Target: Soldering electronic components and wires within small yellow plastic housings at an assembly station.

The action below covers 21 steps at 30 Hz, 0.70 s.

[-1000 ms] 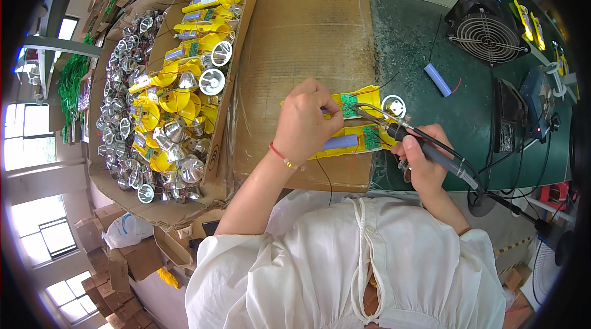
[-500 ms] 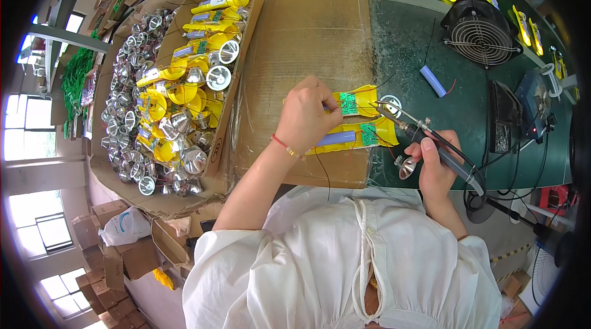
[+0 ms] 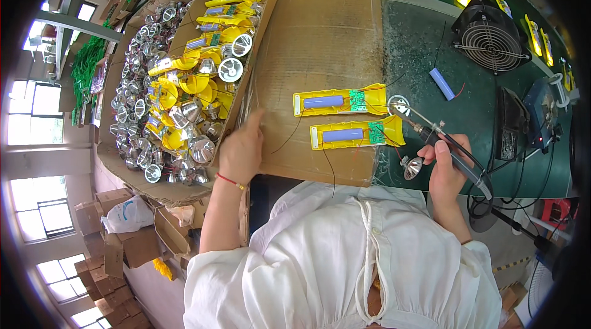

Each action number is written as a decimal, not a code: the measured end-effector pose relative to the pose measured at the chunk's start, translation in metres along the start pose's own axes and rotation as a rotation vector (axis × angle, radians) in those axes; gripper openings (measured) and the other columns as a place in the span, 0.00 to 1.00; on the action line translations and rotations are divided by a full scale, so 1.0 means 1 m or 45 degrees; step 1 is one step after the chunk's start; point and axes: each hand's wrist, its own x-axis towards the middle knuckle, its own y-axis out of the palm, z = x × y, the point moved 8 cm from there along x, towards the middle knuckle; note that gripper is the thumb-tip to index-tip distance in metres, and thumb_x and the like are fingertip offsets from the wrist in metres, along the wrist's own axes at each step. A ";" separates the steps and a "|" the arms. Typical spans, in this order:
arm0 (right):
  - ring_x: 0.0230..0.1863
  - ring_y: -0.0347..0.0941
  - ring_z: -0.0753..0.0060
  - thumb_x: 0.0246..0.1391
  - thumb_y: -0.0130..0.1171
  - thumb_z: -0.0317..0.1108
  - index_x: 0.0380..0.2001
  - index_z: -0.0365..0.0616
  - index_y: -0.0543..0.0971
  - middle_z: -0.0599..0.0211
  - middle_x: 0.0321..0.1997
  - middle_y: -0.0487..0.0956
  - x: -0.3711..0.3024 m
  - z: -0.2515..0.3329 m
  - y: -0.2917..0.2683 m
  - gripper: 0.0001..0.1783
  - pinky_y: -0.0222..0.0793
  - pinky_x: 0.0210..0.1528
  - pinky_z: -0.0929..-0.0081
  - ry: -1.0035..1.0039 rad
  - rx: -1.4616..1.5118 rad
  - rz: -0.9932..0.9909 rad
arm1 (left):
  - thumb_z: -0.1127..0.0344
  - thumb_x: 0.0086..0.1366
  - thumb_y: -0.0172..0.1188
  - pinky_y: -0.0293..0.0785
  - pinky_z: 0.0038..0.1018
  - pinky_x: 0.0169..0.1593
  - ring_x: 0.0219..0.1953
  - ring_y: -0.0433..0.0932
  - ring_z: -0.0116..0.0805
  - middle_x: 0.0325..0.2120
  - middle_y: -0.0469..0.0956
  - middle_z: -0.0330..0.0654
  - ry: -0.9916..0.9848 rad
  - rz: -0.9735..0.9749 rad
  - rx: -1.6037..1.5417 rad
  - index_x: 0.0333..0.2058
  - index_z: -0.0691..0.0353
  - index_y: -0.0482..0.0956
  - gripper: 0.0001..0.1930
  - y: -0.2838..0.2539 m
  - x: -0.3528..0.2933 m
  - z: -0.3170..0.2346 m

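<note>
Head view: we log 2 yellow housings, side by side nr the near R corner of the cardboard sheet [image 3: 323, 33]. Far housing [image 3: 346, 101]: R end at sheet's R edge. Near housing [image 3: 366, 134]: R end past that edge. Each w/ blue battery & green circuit board. Silver reflector [image 3: 411, 169] off near housing's R end, toward table's near edge; white-rimmed round part [image 3: 399, 104] just beside far housing.

R hand [image 3: 446, 172]: fingers closed round soldering iron [image 3: 463, 170], tip nr the round part; contact, we can't tell.

L hand [image 3: 241, 150]: blurred, nr sheet's L edge beside carton [image 3: 261, 27] of housings & reflectors; how far open, or if holding anything, we can't tell.

Green table [image 3: 418, 39], R of sheet: 1 loose battery [image 3: 442, 84]; black fan [image 3: 490, 45] twd far R corner.
</note>
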 end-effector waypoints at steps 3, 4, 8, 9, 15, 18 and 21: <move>0.18 0.70 0.76 0.50 0.52 0.26 0.30 0.35 0.66 0.63 0.18 0.71 0.002 -0.002 0.010 0.07 0.69 0.22 0.80 -0.021 0.048 0.037 | 0.76 0.52 0.55 0.72 0.28 0.31 0.26 0.75 0.40 0.25 0.75 0.45 0.212 0.019 -0.510 0.48 0.58 0.65 0.23 0.001 -0.005 -0.022; 0.18 0.70 0.76 0.50 0.52 0.26 0.30 0.35 0.66 0.63 0.18 0.71 0.001 -0.001 0.012 0.07 0.69 0.22 0.80 -0.018 0.046 0.039 | 0.77 0.51 0.56 0.72 0.26 0.31 0.26 0.76 0.39 0.25 0.75 0.45 0.290 0.041 -0.842 0.49 0.58 0.65 0.24 0.000 -0.008 -0.035; 0.20 0.71 0.75 0.50 0.51 0.24 0.30 0.35 0.65 0.63 0.18 0.71 -0.003 -0.003 0.017 0.06 0.68 0.22 0.83 0.039 0.068 0.076 | 0.76 0.48 0.60 0.71 0.25 0.30 0.27 0.75 0.36 0.24 0.75 0.43 0.539 -0.173 -0.894 0.31 0.63 0.77 0.09 -0.017 0.009 -0.069; 0.20 0.72 0.75 0.50 0.51 0.24 0.30 0.35 0.65 0.63 0.18 0.71 -0.004 -0.003 0.019 0.06 0.68 0.22 0.83 0.041 0.060 0.088 | 0.75 0.47 0.61 0.70 0.26 0.30 0.26 0.74 0.37 0.23 0.75 0.42 0.564 -0.256 -0.870 0.25 0.64 0.78 0.04 -0.021 0.015 -0.078; 0.21 0.73 0.75 0.50 0.52 0.25 0.30 0.35 0.66 0.63 0.19 0.72 -0.006 -0.003 0.019 0.07 0.68 0.22 0.83 0.021 0.031 0.105 | 0.73 0.47 0.62 0.69 0.27 0.31 0.28 0.73 0.37 0.22 0.75 0.42 0.577 -0.385 -0.865 0.26 0.63 0.78 0.05 -0.022 0.035 -0.099; 0.19 0.69 0.75 0.49 0.52 0.25 0.30 0.35 0.66 0.63 0.19 0.70 -0.004 -0.004 0.025 0.07 0.72 0.27 0.73 0.071 -0.105 0.148 | 0.73 0.48 0.61 0.69 0.26 0.32 0.29 0.73 0.36 0.23 0.75 0.42 0.388 -0.265 -1.022 0.27 0.63 0.78 0.05 -0.008 0.046 -0.100; 0.18 0.68 0.76 0.49 0.52 0.25 0.30 0.35 0.66 0.64 0.18 0.70 0.000 -0.005 0.027 0.07 0.72 0.26 0.74 0.058 -0.131 0.144 | 0.73 0.48 0.61 0.68 0.26 0.32 0.28 0.72 0.35 0.24 0.76 0.41 0.461 -0.273 -0.929 0.28 0.63 0.79 0.06 -0.003 0.050 -0.106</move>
